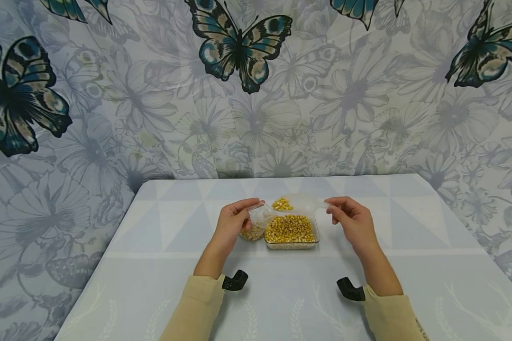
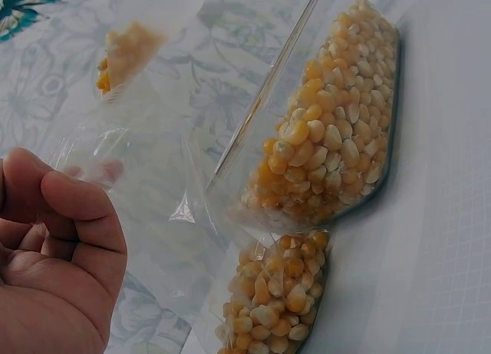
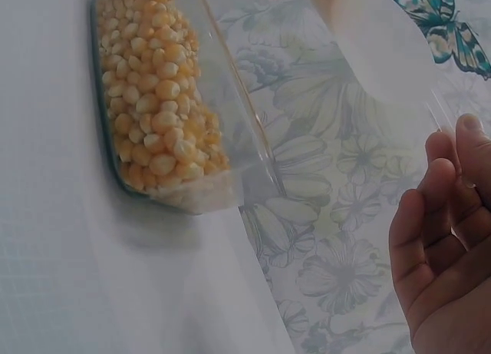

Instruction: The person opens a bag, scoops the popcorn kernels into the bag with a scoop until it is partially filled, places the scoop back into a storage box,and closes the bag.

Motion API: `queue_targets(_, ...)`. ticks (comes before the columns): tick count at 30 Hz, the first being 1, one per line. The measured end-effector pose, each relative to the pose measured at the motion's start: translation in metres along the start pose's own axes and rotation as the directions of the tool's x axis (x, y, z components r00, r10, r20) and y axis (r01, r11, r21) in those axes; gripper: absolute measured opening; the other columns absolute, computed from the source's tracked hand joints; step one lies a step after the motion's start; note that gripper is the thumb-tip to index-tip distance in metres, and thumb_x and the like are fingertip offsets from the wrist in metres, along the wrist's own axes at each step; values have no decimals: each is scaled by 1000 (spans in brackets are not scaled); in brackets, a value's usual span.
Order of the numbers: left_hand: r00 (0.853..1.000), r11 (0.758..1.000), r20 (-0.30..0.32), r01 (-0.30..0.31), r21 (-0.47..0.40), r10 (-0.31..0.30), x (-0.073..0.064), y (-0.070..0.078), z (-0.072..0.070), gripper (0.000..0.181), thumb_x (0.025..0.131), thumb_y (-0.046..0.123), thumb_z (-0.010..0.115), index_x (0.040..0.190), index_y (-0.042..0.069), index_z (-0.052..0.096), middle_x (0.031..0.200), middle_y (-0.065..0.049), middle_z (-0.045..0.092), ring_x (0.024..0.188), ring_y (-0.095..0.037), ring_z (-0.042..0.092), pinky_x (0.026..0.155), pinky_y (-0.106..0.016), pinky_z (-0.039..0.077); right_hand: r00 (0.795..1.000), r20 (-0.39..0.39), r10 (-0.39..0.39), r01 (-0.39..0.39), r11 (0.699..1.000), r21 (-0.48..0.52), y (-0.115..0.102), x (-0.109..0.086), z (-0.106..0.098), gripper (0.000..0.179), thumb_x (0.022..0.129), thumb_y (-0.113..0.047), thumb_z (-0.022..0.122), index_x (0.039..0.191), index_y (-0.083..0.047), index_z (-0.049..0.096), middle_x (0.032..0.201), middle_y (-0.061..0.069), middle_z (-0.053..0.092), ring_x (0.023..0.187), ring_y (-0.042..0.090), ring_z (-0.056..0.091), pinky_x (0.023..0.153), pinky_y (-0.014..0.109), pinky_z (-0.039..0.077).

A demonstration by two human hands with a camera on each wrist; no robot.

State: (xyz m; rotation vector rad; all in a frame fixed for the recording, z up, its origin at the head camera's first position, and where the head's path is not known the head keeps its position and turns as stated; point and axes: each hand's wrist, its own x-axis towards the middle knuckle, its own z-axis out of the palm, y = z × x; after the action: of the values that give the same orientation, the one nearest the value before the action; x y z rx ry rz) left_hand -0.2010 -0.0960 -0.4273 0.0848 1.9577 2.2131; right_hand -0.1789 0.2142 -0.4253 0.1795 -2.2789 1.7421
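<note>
My left hand pinches the top edge of a clear plastic bag, which stands with corn kernels in its bottom. Between thumb and fingers, my right hand holds the thin handle of a translucent white scoop. The scoop is raised over the back of a glass container, its far end toward the bag, with yellow kernels heaped in that end. Filled with more corn kernels, the rectangular glass container sits on the table right beside the bag.
The pale patterned table carries the bag and the container near its middle. Behind its far edge hangs a floral cloth with butterflies. Black curved pieces stick out from both sleeve cuffs.
</note>
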Motion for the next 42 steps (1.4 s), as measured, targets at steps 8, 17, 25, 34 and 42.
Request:
queue_targets(8,1000,1000,5,-4,0,4,1,-1,0,44,98,-4,40,130,10,67,134,-11,66,52,-14,40,54,-27,36,999,49,-19,18,1000,14,-3,-2,6,23,98,-16,64,114,0,70,85,-13,66,66,12,57,61,24,50)
queue_targets(17,1000,1000,17,-16,-9,16,-1,0,2,45,97,-5,41,130,11,67,134,-9,67,52,-14,39,54,-28,34,997,53,-51,53,998,-26,-5,-3,9,21,97,-15,64,112,-2,71,85,-12,65,66,12,56,59,24,49)
queue_targets(25,999,1000,23,-22,-7,22,0,-1,1,44,98,-5,40,130,9,67,134,-11,66,52,-13,39,54,-26,36,996,52,-78,81,994,-78,-9,-4,11,19,97,-14,65,111,-4,72,83,-9,65,65,12,56,55,24,46)
queue_targets(34,999,1000,35,-25,-6,25,-1,0,1,45,98,-5,40,131,11,66,135,-10,66,53,-14,39,54,-27,36,993,31,-114,118,981,-153,-17,-5,14,15,96,-13,66,109,-12,74,83,6,68,63,18,57,50,24,44)
queue_targets(42,999,1000,36,-23,0,23,0,-1,2,44,99,-4,40,132,9,65,136,-12,65,52,-14,40,54,-27,36,981,32,-190,192,953,-234,-23,-8,16,17,95,-11,67,110,-15,74,81,-1,67,62,13,55,50,23,44)
